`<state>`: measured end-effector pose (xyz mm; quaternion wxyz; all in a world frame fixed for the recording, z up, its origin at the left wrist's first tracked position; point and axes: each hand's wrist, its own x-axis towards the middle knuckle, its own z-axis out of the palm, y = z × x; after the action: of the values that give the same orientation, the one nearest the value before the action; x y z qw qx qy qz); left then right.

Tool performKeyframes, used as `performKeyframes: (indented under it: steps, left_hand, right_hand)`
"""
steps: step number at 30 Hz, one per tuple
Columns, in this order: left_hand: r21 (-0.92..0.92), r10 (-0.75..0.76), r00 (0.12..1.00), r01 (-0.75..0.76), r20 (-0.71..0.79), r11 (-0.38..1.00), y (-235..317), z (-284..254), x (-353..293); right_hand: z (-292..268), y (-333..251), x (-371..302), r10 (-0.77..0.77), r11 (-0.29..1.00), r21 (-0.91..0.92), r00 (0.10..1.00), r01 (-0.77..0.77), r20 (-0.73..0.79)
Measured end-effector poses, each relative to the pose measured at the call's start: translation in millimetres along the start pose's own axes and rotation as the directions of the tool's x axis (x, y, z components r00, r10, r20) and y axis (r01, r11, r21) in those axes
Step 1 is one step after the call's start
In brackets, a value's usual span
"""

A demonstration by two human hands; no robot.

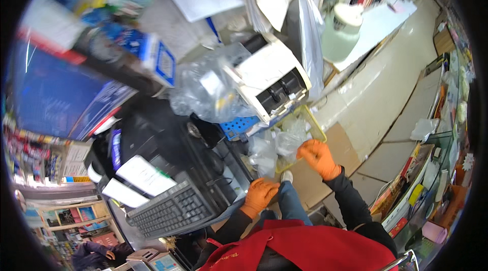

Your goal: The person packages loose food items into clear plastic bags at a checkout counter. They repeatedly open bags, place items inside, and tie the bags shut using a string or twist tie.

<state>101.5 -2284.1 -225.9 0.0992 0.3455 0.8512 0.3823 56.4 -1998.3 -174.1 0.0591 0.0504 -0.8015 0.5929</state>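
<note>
Both of my hands wear orange gloves. My left hand (260,197) hangs beside the edge of the black counter unit, right of the keyboard (173,210). Its fingers are loosely bent, and I see nothing in them. Further right and a little ahead, my right hand (319,159) is raised in the air near the rim of a yellow bin (316,124). Its fingers curl loosely with the thumb apart, and no held thing shows. Clear plastic bags (292,139) lie in the bin, just left of that hand.
Ahead stands a white money-counting machine (277,75) beside a crumpled clear bag (208,93). White papers (145,175) lie behind the keyboard. Flattened cardboard (338,144) is on the floor. A pale jug (343,32) sits on a ledge; a stocked glass case (422,169) runs along the right.
</note>
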Motion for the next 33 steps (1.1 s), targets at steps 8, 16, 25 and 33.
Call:
performKeyframes:
  steps: [8,16,25,33]
  left_hand:
    - [0.164,0.083,0.760,0.032,-0.645,0.986,147.0,-147.1,-41.2]
    - [-0.026,0.109,0.908,-0.131,-0.405,0.991,176.8,-219.9,-195.1]
    - [0.124,-0.036,0.514,0.272,-0.857,0.954,176.6,-213.5,-335.7]
    - [0.223,0.124,0.229,0.480,-0.965,0.848,194.1,-215.9,-401.6]
  right_hand:
    - [78.8,-194.9,-71.3,-0.636,0.618,-0.378,0.721,0.689,0.276]
    - [159.0,-292.9,-120.4,-0.645,0.764,0.229,0.708,0.603,0.289]
    - [232.9,-325.7,-168.6,-0.372,0.881,0.382,0.907,0.279,0.195]
    - [272.0,-375.2,-195.5,-0.509,0.854,0.203,0.848,0.478,0.146]
